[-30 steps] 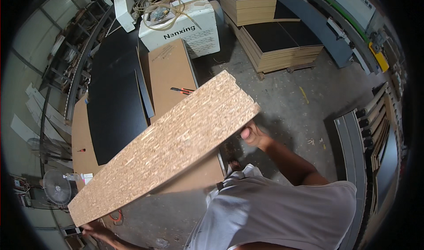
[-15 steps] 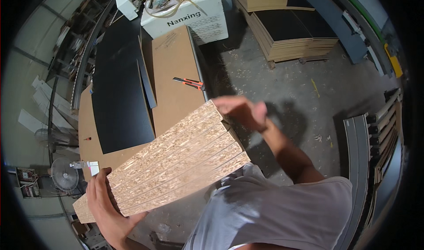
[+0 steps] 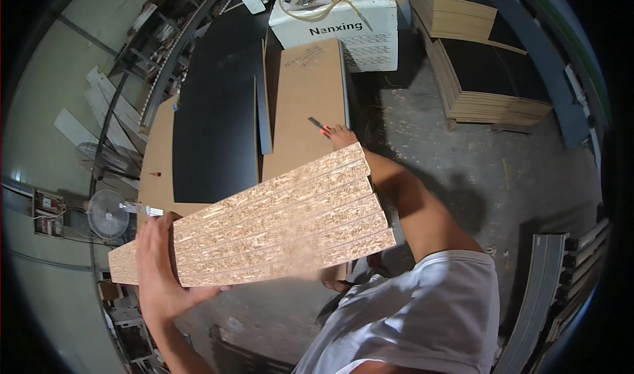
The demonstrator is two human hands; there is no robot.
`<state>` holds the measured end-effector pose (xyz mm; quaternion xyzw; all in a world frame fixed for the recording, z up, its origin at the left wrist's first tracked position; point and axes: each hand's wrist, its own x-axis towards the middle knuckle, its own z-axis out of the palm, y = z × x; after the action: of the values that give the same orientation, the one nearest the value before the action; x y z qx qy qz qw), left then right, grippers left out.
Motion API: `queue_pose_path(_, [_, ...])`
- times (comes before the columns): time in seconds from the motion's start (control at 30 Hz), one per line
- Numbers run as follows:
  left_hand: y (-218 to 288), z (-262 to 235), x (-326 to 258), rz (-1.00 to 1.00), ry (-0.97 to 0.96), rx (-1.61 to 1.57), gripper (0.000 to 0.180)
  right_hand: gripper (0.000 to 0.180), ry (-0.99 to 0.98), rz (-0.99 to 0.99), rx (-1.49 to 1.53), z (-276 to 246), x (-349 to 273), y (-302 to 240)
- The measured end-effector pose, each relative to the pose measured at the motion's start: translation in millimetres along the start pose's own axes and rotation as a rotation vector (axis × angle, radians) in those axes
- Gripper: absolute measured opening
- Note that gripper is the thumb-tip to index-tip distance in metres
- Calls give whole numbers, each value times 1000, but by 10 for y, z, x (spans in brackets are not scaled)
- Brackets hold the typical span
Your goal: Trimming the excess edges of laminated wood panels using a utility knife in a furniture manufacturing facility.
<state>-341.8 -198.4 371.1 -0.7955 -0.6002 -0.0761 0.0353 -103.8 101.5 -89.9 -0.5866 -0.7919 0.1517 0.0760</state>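
A stack of particleboard panels (image 3: 284, 219) runs across the middle, its speckled cut edges facing me and stepped at the right end. My left hand (image 3: 157, 261) grips the stack near its left end, fingers over the upper edge and thumb along the lower. Beyond the stack's right end, my right hand (image 3: 343, 137) closes on a utility knife (image 3: 322, 128) with an orange and black handle. The knife is over a brown board (image 3: 304, 90); the hand covers its rear end. Part of my right forearm passes behind the stack.
Black panels (image 3: 214, 123) lie on the table left of the brown board. A white box (image 3: 370, 43) with coiled hose stands at the far end. Stacked black-topped boards (image 3: 489, 76) sit on the floor at right. A fan (image 3: 109, 214) stands at left.
My right hand has moved from the stack's right corner to the utility knife and closed on it. The knife has turned slightly. The view has shifted, and the stack lies flatter across it.
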Motion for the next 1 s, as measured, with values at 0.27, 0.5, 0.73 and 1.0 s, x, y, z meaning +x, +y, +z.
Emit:
queue_pose_path(0.27, [-12, 9, 177, -38, -8, 2, 114, 14, -153, 264, 1383, -455, -570, 585])
queue_pose_path(0.5, [29, 19, 117, 62, 115, 18, 108, 20, -21, -283, 1729, -3478, -2152, -337])
queue_pose_path(0.73, [29, 44, 152, -7, 102, -34, 111, 25, -48, -77, 1494, -3789, -2373, -793])
queue_pose_path(1.0, [13, 45, 145, 14, 133, -11, 106, 20, -209, -75, 1418, -4054, -2276, -859])
